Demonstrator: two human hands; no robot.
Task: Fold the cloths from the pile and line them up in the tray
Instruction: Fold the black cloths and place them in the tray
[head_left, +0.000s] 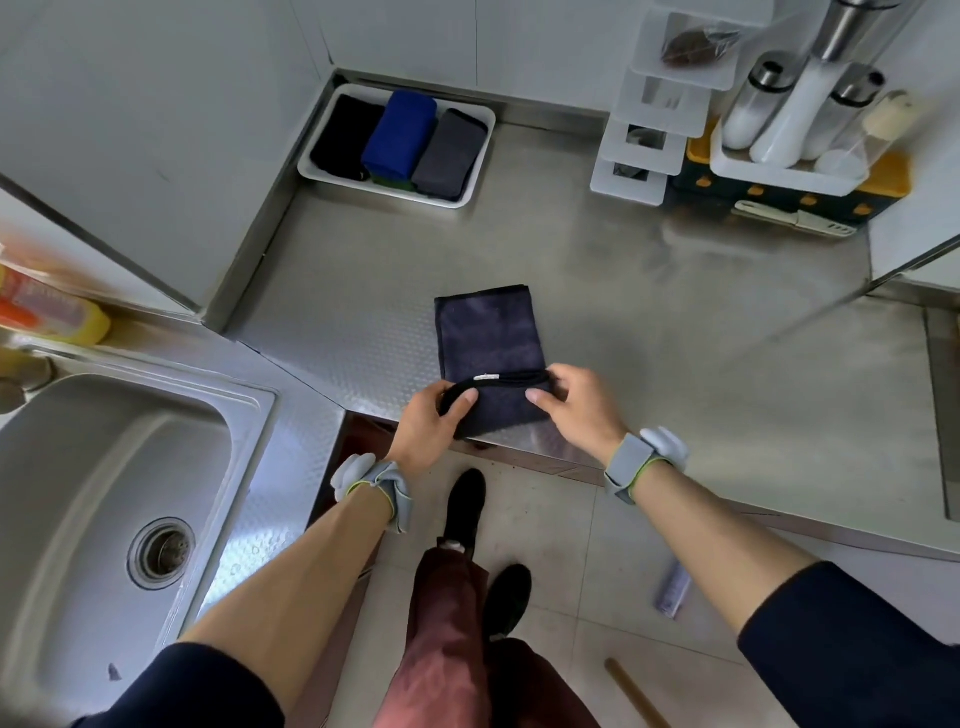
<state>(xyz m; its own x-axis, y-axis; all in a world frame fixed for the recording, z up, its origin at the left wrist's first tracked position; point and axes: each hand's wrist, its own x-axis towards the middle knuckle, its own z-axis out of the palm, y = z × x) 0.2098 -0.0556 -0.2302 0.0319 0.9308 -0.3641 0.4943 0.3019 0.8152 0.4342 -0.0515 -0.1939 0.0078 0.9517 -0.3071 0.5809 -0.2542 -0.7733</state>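
Dark cloth (488, 332): centre frame, flat on the steel counter (675, 338), already narrowed to a long strip, near end raised and doubled over at the counter's front edge.
Left hand (431, 418): curled round the raised end's left corner, thumb laid across the fabric.
Right hand (576, 402): curled round the right corner likewise, thumb pointing inward.
Why held so: matched grips at both corners, probably to keep the edge square while folding it over the rest of the strip.
Tray (384, 189): white, upper left of centre, tucked into the counter's back corner; black cloth (345, 137), blue cloth (400, 132) and grey cloth (449, 153) side by side and touching, a sliver of green under the blue.
Why placed so: seemingly parked clear of the folding space.
Progress: three lined up, a fourth in hand, no loose pile in frame.
Surface: embossed steel, sink (104, 467) at lower left.
Room: white walls above, condiment rack (789, 171) at upper right, tiled floor along the bottom.
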